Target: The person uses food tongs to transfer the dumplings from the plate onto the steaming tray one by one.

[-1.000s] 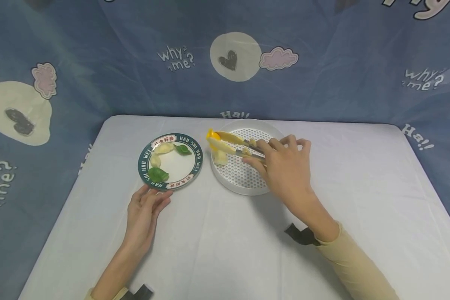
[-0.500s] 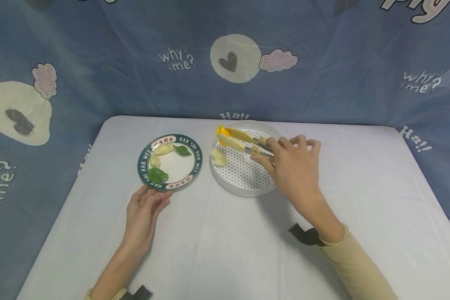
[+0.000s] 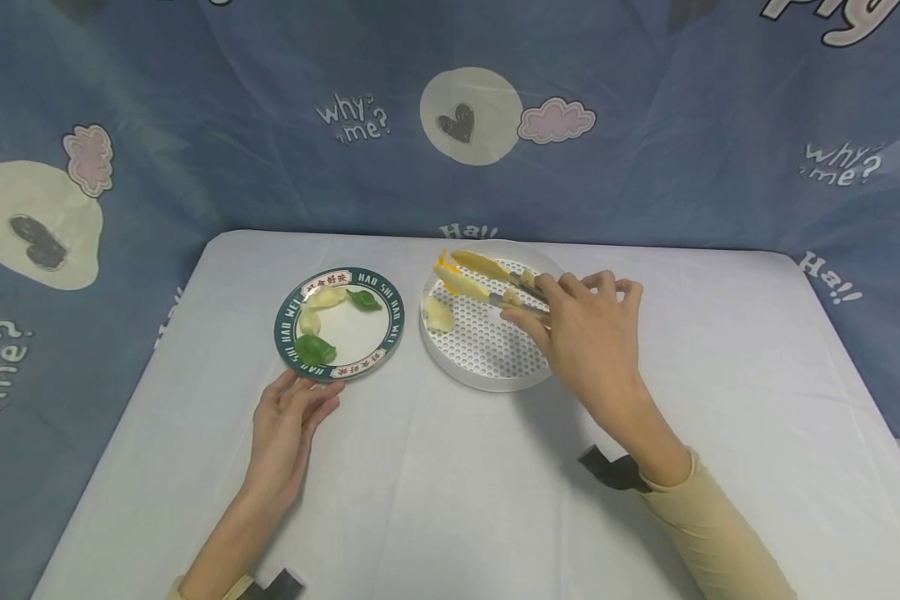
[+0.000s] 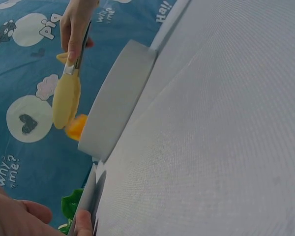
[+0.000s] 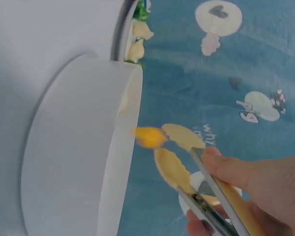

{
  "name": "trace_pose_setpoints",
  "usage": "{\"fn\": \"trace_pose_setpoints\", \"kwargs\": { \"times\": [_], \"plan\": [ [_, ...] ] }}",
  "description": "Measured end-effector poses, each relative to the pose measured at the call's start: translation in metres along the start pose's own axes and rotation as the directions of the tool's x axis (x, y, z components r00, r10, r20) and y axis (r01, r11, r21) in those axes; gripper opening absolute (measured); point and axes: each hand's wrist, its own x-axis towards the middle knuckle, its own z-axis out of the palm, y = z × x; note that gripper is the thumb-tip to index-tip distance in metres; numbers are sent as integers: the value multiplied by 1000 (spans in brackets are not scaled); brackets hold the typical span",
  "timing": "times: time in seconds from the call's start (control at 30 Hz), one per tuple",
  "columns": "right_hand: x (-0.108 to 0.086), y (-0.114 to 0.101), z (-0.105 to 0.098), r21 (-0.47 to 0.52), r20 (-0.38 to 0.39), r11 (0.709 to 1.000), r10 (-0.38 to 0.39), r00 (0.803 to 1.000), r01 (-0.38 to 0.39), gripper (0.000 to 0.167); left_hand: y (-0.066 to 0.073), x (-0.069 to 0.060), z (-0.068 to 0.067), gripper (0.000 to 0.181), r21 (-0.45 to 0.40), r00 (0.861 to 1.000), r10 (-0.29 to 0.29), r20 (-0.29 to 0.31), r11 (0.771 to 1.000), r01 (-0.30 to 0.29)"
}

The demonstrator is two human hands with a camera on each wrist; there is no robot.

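Observation:
In the head view my left hand (image 3: pixel 288 425) touches the near rim of a green-edged round plate (image 3: pixel 379 356), its fingers fairly straight. Two green leaves (image 3: pixel 316 350) and two pale yellow pieces (image 3: pixel 326 297) lie on the plate. My right hand (image 3: pixel 592 333) grips metal tongs (image 5: pixel 226 196) with pale yellow scalloped tips, held over a white round tray (image 3: pixel 487 383) with a perforated base. Those tips stand apart in the right wrist view. A blurred orange-yellow piece (image 5: pixel 150 137) is just beyond them, over the tray. One pale yellow piece (image 3: pixel 439 315) lies inside the tray, near its left wall.
A white cloth (image 3: pixel 450 500) covers the table. Behind it hangs a blue printed curtain (image 3: pixel 270 150). The plate stands left of the tray, a narrow gap between them. A dark strap (image 3: pixel 611 469) sits at my right wrist.
My right hand and the tongs moved slightly right over the tray, then paused. The tong tips spread, and the orange-yellow piece shifted out from between them. My left hand stayed at the plate.

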Motion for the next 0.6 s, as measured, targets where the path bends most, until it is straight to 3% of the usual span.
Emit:
{"fn": "trace_pose_setpoints", "kwargs": {
  "times": [0.23,0.6],
  "plan": [
    [1,-1,-1,11,2,1000,-2,1000,2,70,0,-1,0,78,-4,1000,3,2,1000,-3],
    [0,-10,0,22,69,1000,3,998,-4,71,0,0,0,79,-2,1000,1,1,1000,-1]
  ]
}}
